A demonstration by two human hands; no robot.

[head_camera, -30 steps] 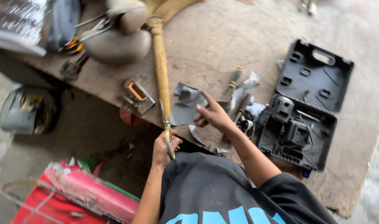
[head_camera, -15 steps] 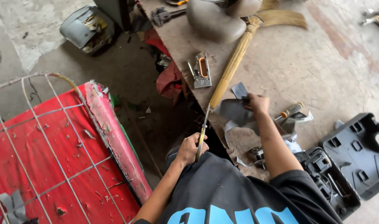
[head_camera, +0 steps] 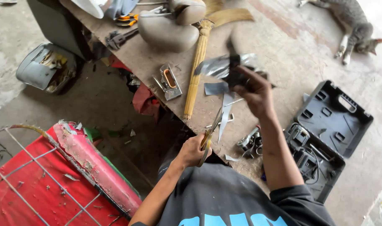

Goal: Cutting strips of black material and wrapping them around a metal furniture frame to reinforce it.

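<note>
Overhead, the person's right hand (head_camera: 251,90) lifts a crumpled piece of grey sheet material (head_camera: 224,67) above the desk (head_camera: 258,37), fingers clamped on it so a narrow strip (head_camera: 225,119) hangs free toward six o'clock. The left hand (head_camera: 193,151), fingers closed round the handles, holds yellow-handled scissors (head_camera: 209,136) pointing up at that strip, blades apparently parted around or just beside its lower end; motion blur leaves that uncertain. Holding the sheet high seems to keep the cut line taut and clear of the clutter.

At three o'clock from the hands an open dark plastic tool case (head_camera: 329,134) lies flat, lid outward, its moulded slots facing up. At ten o'clock sits a metal staple gun (head_camera: 169,81) with an orange inset, beside a straw broom (head_camera: 199,62) running toward twelve. At eight o'clock a red panel (head_camera: 28,180) with wire mesh rests on the floor. A grey tabby cat (head_camera: 345,21) lies at one o'clock.
</note>
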